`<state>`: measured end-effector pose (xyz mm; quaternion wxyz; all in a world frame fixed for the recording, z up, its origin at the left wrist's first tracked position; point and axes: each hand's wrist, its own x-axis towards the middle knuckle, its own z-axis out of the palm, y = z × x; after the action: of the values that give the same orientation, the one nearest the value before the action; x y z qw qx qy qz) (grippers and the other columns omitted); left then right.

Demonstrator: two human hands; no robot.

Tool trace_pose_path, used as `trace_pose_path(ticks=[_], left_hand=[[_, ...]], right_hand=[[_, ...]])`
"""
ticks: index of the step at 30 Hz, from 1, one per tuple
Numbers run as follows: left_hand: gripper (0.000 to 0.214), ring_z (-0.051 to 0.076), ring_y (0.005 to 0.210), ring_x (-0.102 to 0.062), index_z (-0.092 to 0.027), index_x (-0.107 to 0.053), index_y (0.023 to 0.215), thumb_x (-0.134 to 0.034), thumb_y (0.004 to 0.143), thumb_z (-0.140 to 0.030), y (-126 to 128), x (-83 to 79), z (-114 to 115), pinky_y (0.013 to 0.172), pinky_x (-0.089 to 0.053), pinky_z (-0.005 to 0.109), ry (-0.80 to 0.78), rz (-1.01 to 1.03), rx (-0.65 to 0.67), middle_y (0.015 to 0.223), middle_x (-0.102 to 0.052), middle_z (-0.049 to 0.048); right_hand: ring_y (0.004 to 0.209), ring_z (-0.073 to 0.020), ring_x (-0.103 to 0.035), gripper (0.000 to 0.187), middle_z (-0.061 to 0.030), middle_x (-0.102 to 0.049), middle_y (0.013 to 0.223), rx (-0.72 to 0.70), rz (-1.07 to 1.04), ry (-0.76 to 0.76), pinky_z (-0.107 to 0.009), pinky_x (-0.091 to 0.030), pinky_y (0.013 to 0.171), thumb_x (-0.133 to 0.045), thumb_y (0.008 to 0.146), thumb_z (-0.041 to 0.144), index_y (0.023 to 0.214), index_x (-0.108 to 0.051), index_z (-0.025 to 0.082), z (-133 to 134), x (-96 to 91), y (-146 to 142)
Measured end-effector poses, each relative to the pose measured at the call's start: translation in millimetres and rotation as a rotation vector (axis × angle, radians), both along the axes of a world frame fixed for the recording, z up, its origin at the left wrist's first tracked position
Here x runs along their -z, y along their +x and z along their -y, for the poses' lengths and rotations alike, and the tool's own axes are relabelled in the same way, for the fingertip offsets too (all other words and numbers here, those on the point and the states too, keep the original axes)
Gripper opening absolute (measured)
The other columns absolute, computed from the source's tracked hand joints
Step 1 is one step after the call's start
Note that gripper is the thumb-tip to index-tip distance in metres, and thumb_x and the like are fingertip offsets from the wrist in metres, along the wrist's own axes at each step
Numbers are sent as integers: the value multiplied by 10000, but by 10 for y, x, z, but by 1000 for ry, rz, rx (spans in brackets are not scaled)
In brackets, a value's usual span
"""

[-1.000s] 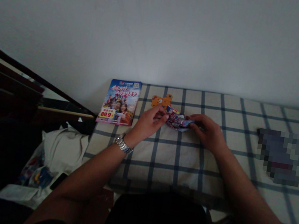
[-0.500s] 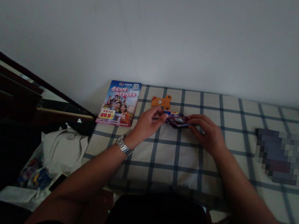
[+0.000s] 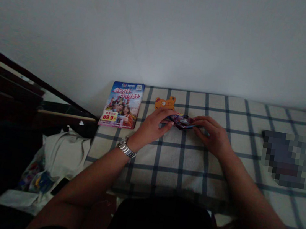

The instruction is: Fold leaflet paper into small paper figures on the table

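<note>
Between my hands is a small, shiny, dark purple printed packet [image 3: 182, 122], held low over the checked cloth. My left hand [image 3: 155, 124], with a metal watch [image 3: 127, 147] on its wrist, grips the packet's left end between thumb and fingers. At the other end, my right hand [image 3: 212, 135] pinches the packet with its fingertips. The fingers cover both ends, and what is inside cannot be made out. Just behind my left hand lies an orange bear cutout [image 3: 165, 103], its lower part hidden by the hand.
A colourful flyer stack [image 3: 121, 105] lies at the cloth's left edge. The checked cloth [image 3: 151, 159] covers the surface up to the wall [image 3: 183, 34]. A blurred-out dark object [image 3: 284, 158] lies to the right. White bags [image 3: 66, 151] stand lower left, near a dark phone-like object [image 3: 59, 186].
My left hand has shifted its grip, its fingers now reaching further over the top of the packet. The packet has tilted and its yellow lettering is mostly covered. My right hand stays put.
</note>
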<state>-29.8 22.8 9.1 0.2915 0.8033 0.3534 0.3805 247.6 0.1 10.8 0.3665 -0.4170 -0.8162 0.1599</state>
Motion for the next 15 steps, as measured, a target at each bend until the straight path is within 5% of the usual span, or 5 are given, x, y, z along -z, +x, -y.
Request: trace_pose_path(ticks=[15], left_hand=[[364, 210, 1154, -715, -273, -627, 1351, -688, 997, -213, -24, 151, -80, 1014, -633, 421, 15, -72, -62, 1297, -686, 63]], right_hand=[[1217, -293, -695, 400, -117, -702, 1317, -34, 48, -17, -509, -598, 1054, -669, 1002, 302, 1398, -614, 284, -12, 28, 25]])
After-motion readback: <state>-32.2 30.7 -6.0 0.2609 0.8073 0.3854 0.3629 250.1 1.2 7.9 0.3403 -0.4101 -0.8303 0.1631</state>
